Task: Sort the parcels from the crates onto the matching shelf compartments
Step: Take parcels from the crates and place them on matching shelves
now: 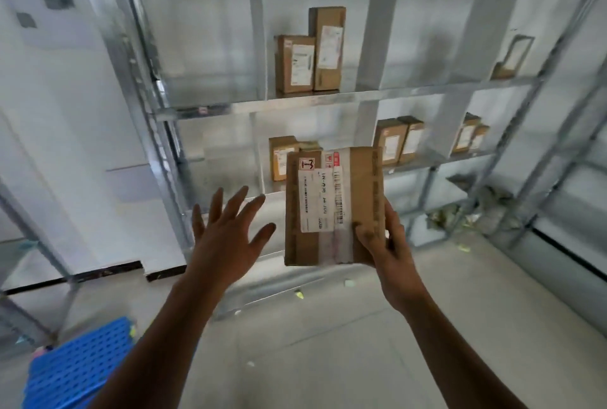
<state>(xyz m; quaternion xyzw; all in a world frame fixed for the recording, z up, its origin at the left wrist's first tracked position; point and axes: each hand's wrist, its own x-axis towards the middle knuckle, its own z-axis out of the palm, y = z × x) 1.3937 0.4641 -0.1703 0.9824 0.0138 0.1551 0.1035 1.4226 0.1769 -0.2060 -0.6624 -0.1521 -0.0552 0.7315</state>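
My right hand (382,241) grips the lower right corner of a brown cardboard parcel (328,244), held upright in front of the metal shelf unit (295,104). A white shipping label with a barcode and a small handwritten tag faces me. My left hand (230,228) is raised just left of the parcel, fingers spread, a small gap away from it. Two parcels (310,54) stand in the upper middle compartment. More parcels stand on the shelf below, in a middle compartment (282,155) partly hidden by the held parcel, and in two compartments to the right (397,139) (469,134).
A blue perforated plastic crate (75,366) sits on the floor at the lower left. One thin parcel (514,57) leans in the upper right compartment. Crumpled wrapping (460,208) lies on the lowest right shelf. A white wall is at the left.
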